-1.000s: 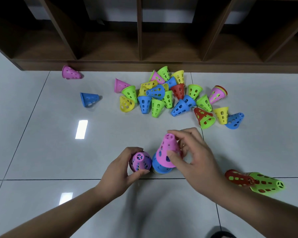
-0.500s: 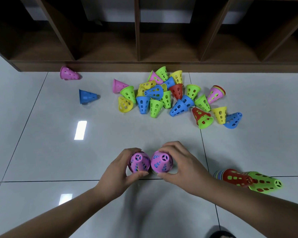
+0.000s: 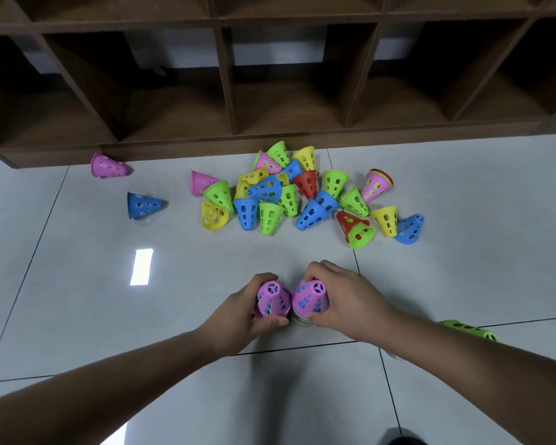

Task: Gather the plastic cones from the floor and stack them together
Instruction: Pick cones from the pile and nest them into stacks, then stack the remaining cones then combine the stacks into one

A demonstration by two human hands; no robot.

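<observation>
1. The left hand [image 3: 244, 313] is curled round the left pink cone [image 3: 272, 298]. Its thumb lies across the near rim, and its fingers go round the far side, mostly hidden by the cone.
2. The right hand [image 3: 345, 300] grips the right pink cone [image 3: 310, 298] the same way. Its fingertips hook over the far top edge and its palm covers the cone's right side.
3. Both cones point narrow end up on the floor [image 3: 77, 284] close in front of the person, side by side and touching or nearly so. Whether their rims rest on the tile or are just lifted cannot be told.
4. Blue shows through the holes of both, so something is nested inside each. How many layers there are cannot be made out.
5. A pale rim peeks out under the right pink cone, too blurred to identify.
6. Further off, near the shelf [image 3: 225, 91], lies the pile of cones [image 3: 289, 200] in green, yellow, blue, red and pink. Many overlap, so an exact count is not possible.
7. A lone pink cone [image 3: 108, 166] lies against the shelf base, and a lone blue cone [image 3: 143, 205] lies on its side left of the pile.
8. A green cone [image 3: 469, 329] lies at the right, mostly hidden behind the right forearm [image 3: 463, 364].
9. The shelf is cut off by the top edge, and a dark shape [image 3: 405, 440] is cut off at the bottom.
</observation>
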